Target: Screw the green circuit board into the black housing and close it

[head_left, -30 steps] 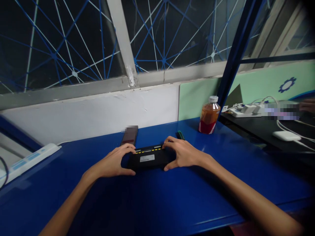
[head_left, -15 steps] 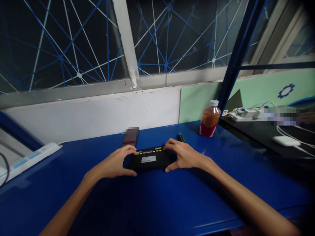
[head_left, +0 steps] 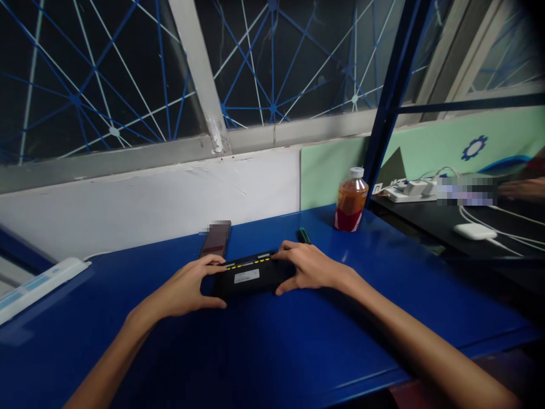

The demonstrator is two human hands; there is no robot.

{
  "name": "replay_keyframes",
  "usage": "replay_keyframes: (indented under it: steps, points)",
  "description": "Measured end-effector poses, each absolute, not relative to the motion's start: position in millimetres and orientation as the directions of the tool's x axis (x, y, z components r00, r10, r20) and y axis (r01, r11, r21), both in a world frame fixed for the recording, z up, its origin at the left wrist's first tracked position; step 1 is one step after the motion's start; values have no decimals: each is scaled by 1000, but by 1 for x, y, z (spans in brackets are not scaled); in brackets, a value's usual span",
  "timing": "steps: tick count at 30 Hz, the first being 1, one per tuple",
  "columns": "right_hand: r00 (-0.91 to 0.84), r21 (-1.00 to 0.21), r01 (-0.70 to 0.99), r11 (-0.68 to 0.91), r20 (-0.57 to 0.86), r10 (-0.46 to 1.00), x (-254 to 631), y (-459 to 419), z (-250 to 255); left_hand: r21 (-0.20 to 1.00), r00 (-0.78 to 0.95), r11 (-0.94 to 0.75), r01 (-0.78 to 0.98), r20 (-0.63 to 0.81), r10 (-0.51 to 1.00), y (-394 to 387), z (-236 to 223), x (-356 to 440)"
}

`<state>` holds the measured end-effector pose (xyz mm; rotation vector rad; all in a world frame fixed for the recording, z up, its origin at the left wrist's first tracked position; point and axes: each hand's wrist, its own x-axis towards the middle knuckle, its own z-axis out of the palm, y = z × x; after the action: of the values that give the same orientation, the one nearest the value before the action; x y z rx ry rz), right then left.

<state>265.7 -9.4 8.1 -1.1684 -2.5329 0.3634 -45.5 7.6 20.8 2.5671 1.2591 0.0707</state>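
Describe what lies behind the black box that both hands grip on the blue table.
Behind the black box: a dark flat slab and a small green object. The hands hide its ends.

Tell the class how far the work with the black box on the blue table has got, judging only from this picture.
Done: the black box lies flat on the blue table, white label up. In hand: the left hand grips its left end and the right hand its right end. Left: nothing is plugged into the yellow-marked far edge that shows; the small green item and the dark strip behind lie untouched.
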Motion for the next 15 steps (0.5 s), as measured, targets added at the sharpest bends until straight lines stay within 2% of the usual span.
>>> replay_keyframes:
  steps: [9,15]
  points:
    - [-646,-370,661,653,163,746,268,-8,9,312,621,-567,762,-108,776,7,23,-46]
    - [-635,-414,661,626,137,760,265,-10,6,319,624,-582,748,-37,781,10,16,-49]
